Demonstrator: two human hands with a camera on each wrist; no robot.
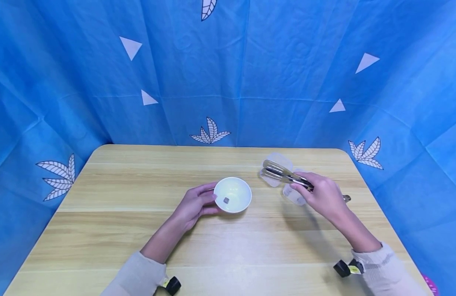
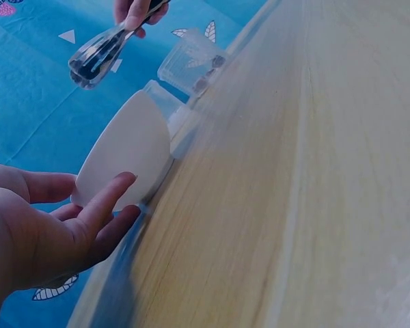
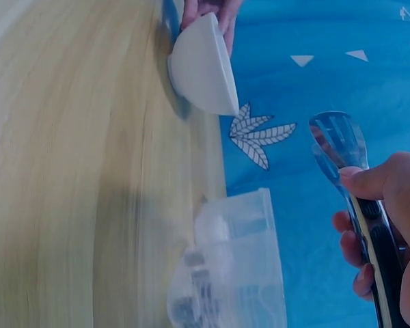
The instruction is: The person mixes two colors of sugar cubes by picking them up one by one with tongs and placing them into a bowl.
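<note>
A white bowl (image 1: pixel 238 189) sits on the table with a small grey square-looking piece (image 1: pixel 226 200) inside, near the left of its bottom. My left hand (image 1: pixel 193 206) holds the bowl from the left, thumb at the rim and fingers along the outer wall. In my right hand (image 1: pixel 322 194) is a pair of metal tongs (image 1: pixel 277 170) with dark handles, gripped around the handles. The slotted tong heads point left, above two clear plastic containers. Nothing shows between the heads, which stand slightly apart in the right wrist view.
Behind the tongs stands one clear container (image 1: pixel 274 181); the other clear container (image 1: pixel 295 198), nearer me, has several small dark pieces inside. The wooden table (image 1: pixel 120 189) ends at the back against a blue patterned curtain (image 1: pixel 220 61).
</note>
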